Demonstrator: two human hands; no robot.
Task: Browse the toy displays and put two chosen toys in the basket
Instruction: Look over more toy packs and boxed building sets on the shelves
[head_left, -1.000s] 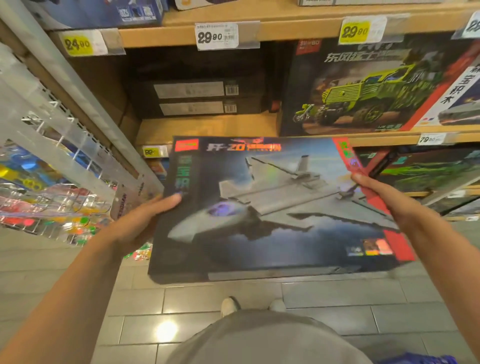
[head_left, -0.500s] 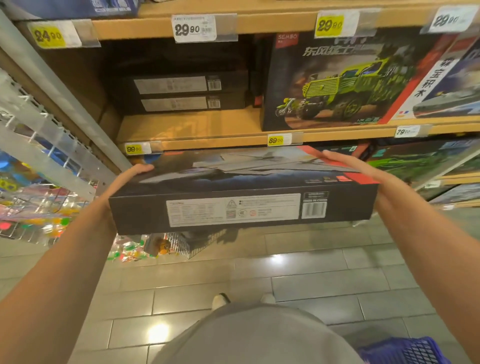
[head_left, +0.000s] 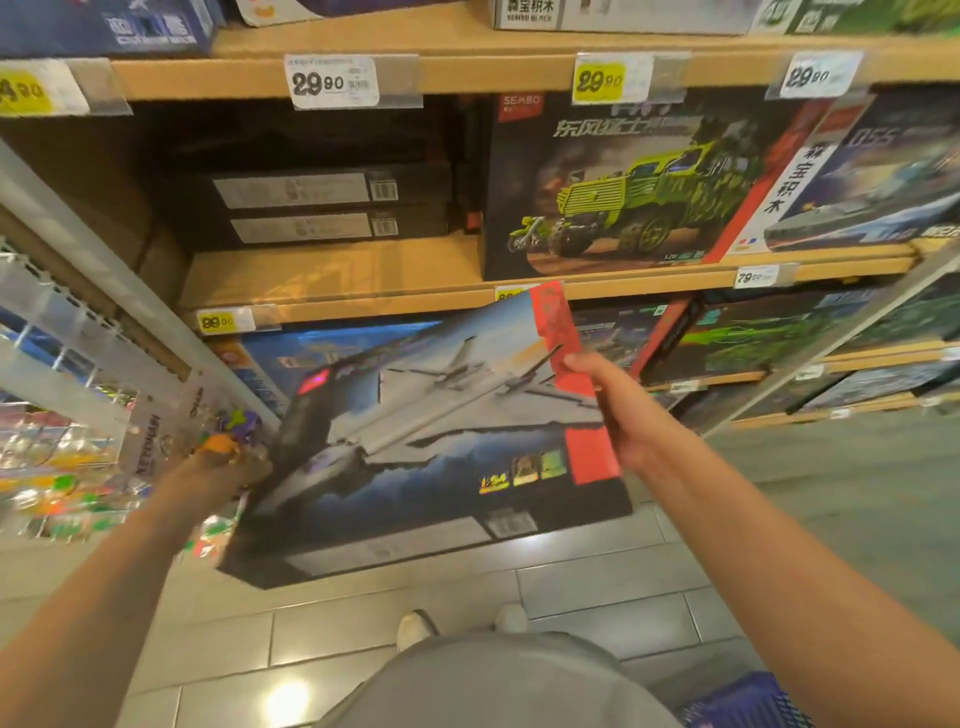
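Head view: both hands, left and right, grip the tilted jet box before the shelf; next, it likely needs lowering rightward into the basket.

Warm indoor light falls from overhead, bright on the wooden shelf edges. A white glare spot sits on the floor tile, low and left of the held box, whose glossy face carries a pale sheen. Motion blur smears the packets left of the grip. Wide-angle distortion bends the edges.
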